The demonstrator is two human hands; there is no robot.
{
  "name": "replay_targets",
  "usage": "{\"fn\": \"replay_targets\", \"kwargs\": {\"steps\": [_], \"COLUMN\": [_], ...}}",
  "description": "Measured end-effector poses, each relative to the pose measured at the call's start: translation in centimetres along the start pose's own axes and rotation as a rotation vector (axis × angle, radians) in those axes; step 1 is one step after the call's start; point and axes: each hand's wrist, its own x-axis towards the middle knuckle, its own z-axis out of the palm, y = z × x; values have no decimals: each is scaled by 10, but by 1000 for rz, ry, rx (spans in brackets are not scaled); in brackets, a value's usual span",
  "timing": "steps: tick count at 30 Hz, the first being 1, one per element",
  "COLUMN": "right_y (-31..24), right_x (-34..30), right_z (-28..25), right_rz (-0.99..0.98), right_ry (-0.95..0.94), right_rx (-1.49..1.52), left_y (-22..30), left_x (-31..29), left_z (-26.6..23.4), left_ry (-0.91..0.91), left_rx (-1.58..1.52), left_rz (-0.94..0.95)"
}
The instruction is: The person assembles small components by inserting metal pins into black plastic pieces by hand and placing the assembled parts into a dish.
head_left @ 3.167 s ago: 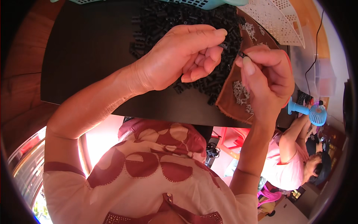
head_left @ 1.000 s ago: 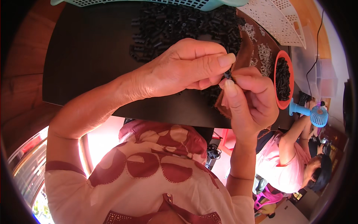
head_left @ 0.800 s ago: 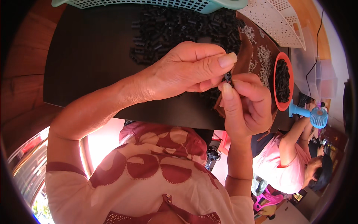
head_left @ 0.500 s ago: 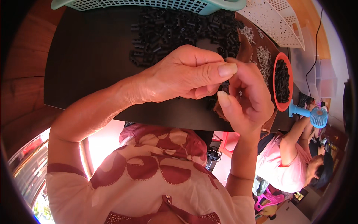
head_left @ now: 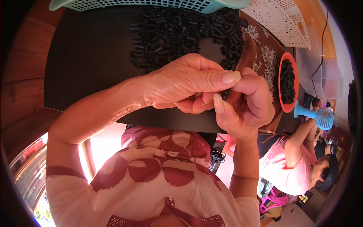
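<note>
Dark table (head_left: 87, 68), black tubes (head_left: 159, 49). Left hand (head_left: 185, 85) meets right hand (head_left: 250, 104); I can't tell if either grip is clamped. Light, steady pressure should suit.

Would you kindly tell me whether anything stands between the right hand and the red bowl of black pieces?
Nothing visible stands in the way. Between the right hand and the red bowl to its right, only brown cloth and small silvery springs show, lying low. What the hand itself covers cannot be seen.
</note>
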Motion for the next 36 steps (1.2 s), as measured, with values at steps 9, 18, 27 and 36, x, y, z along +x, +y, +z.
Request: {"fn": "replay_targets", "kwargs": {"steps": [9,18,27,36], "right_y": [-2,33,-4,-32], "right_x": [3,-36,9,31], "right_z": [-4,-147,-60,2], "right_rz": [-108,653,-30,-174], "right_ry": [22,312,-352,-639], "right_rx": [26,-596,-716,-398], "left_y": [6,6,19,4], "left_x": [-1,5,7,15], "left_z": [11,-2,12,64], "left_ry": [64,143,44,-409], "left_rx": [156,222,1491,1615], "left_rz": [16,333,1030,1423]}}
